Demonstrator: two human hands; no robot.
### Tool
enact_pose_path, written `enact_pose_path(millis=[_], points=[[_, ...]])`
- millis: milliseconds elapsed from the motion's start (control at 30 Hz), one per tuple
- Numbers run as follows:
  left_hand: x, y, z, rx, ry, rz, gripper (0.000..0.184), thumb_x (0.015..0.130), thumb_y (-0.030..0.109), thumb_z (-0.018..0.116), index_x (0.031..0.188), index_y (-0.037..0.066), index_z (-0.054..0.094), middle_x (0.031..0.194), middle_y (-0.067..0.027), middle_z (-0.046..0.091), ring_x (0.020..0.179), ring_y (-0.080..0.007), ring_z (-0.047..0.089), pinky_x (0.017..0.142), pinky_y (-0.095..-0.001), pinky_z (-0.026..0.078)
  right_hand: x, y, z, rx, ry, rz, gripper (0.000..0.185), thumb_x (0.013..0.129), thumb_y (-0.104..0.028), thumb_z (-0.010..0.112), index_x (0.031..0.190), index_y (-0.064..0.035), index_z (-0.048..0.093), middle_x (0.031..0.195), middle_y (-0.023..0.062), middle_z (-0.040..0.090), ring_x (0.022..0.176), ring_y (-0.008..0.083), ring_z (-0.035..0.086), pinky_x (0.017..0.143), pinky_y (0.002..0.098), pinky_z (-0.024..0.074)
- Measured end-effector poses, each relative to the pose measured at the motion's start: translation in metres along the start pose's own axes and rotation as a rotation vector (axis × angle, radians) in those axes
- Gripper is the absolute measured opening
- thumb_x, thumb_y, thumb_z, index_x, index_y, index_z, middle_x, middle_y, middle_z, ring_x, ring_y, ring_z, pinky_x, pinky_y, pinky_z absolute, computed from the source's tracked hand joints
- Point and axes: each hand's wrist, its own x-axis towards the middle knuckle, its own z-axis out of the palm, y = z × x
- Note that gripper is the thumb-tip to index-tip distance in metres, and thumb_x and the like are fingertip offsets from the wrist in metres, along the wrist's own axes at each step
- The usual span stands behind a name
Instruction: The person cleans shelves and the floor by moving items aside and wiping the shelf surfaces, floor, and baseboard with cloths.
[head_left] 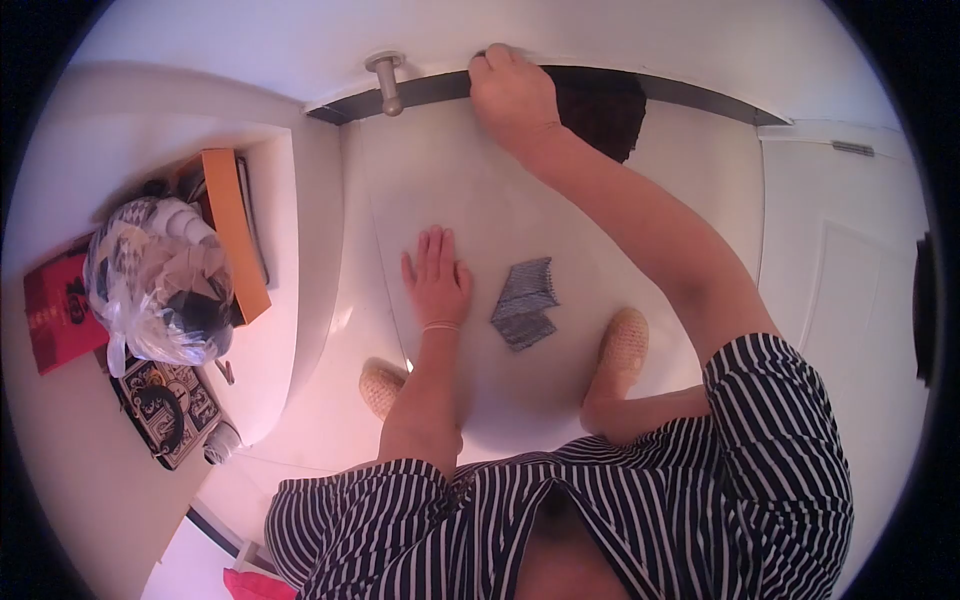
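My right hand (512, 95) reaches to the white upright surface at the top, its fingers curled closed. What is inside the fingers is hidden. A dark brown cloth (602, 112) shows just right of the hand; whether the hand touches it I cannot tell. Left of the hand, a metal peg (388, 85) sticks out of the white surface. My left hand (436, 275) has its fingers stretched out and holds nothing. To its right, on the pale floor (440, 170), is a bent piece of grey ribbed fabric (525, 300).
A clear plastic bag of things (160, 285) sits on a ledge at left, by an orange box (225, 220), a red packet (65, 310) and a black-and-white patterned bag (165, 400). My woven shoes (622, 345) are on the floor. A white door (850, 270) stands at right.
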Motion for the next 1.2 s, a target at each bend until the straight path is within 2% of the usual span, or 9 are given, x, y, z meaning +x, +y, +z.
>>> enact_pose_path(millis=[100,167,567,633,700,867,967,1100,1200], points=[[0.000,0.002,0.001,-0.009,0.013,0.000,0.054,0.089,0.022,0.053,0.143,0.017,0.048,0.151,-0.0010,0.045,0.140,-0.0199,0.040,0.118,-0.0528,0.022,-0.001,-0.011,0.004,0.037,0.033,0.024,0.015,0.074,-0.007,0.064,0.088,-0.0042,0.063,0.091,0.0111,0.058,0.084,0.0283,0.063,0.067,0.0395,0.0559],[0.000,0.002,0.000,-0.005,0.003,0.000,0.055,0.089,0.023,0.053,0.143,0.017,0.048,0.151,-0.0008,0.045,0.141,-0.0196,0.040,0.118,-0.0528,0.022,-0.003,-0.017,0.006,0.141,0.180,0.145,0.013,0.074,-0.008,0.063,0.086,-0.0068,0.062,0.089,0.0089,0.056,0.086,0.0270,0.062,0.062,0.0381,0.0560],[-0.002,0.011,-0.006,-0.069,-0.031,0.005,0.055,0.090,0.025,0.050,0.145,0.016,0.046,0.152,-0.0031,0.042,0.143,-0.0219,0.036,0.118,-0.0535,0.019,0.008,-0.055,0.023,0.323,0.339,0.148,0.014,0.074,-0.014,0.069,0.088,-0.0121,0.063,0.086,0.0037,0.054,0.083,0.0237,0.060,0.062,0.0347,0.0545],[-0.003,0.015,-0.010,-0.079,-0.041,-0.016,0.055,0.089,0.024,0.053,0.144,0.019,0.047,0.151,-0.0008,0.043,0.141,-0.0203,0.039,0.117,-0.0540,0.024,0.009,-0.065,0.024,0.324,0.296,0.172,0.016,0.075,-0.015,0.069,0.090,-0.0125,0.065,0.087,0.0034,0.055,0.085,0.0232,0.061,0.063,0.0349,0.0545],[-0.003,0.013,-0.009,-0.081,-0.051,-0.012,0.055,0.090,0.025,0.052,0.144,0.017,0.046,0.152,-0.0018,0.043,0.142,-0.0213,0.037,0.118,-0.0537,0.021,0.010,-0.077,0.032,0.329,0.259,0.199,0.017,0.076,-0.017,0.069,0.092,-0.0129,0.066,0.087,0.0030,0.056,0.087,0.0227,0.061,0.063,0.0350,0.0545],[-0.003,0.015,-0.012,-0.087,-0.070,-0.002,0.056,0.090,0.027,0.051,0.145,0.016,0.045,0.152,-0.0029,0.042,0.143,-0.0223,0.035,0.119,-0.0536,0.018,0.009,-0.097,0.044,0.383,0.096,0.365,0.023,0.089,-0.032,0.062,0.106,-0.0175,0.067,0.078,0.0031,0.064,0.072,0.0271,0.067,0.056,0.0391,0.0538],[-0.002,0.013,-0.011,-0.083,-0.061,-0.020,0.054,0.090,0.025,0.053,0.143,0.018,0.047,0.151,-0.0001,0.044,0.141,-0.0204,0.039,0.118,-0.0535,0.023,0.015,-0.112,0.044,0.357,0.014,0.354,0.021,0.092,-0.032,0.063,0.112,-0.0271,0.067,0.070,0.0055,0.066,0.061,0.0264,0.065,0.052,0.0391,0.0509],[-0.004,0.020,-0.015,-0.109,-0.053,-0.009,0.053,0.090,0.025,0.053,0.142,0.016,0.049,0.150,-0.0009,0.044,0.141,-0.0208,0.039,0.118,-0.0534,0.023,0.025,-0.126,0.047,0.460,-0.013,0.323,0.023,0.093,-0.032,0.061,0.115,-0.0265,0.065,0.065,0.0081,0.065,0.060,0.0288,0.065,0.051,0.0421,0.0507],[-0.004,0.018,-0.013,-0.096,-0.058,-0.005,0.052,0.090,0.025,0.053,0.141,0.015,0.050,0.150,-0.0016,0.045,0.141,-0.0212,0.038,0.118,-0.0535,0.023,0.037,-0.136,0.048,0.646,-0.119,0.294,0.025,0.095,-0.032,0.056,0.118,-0.0245,0.065,0.074,0.0116,0.069,0.066,0.0327,0.067,0.057,0.0454,0.0532]])
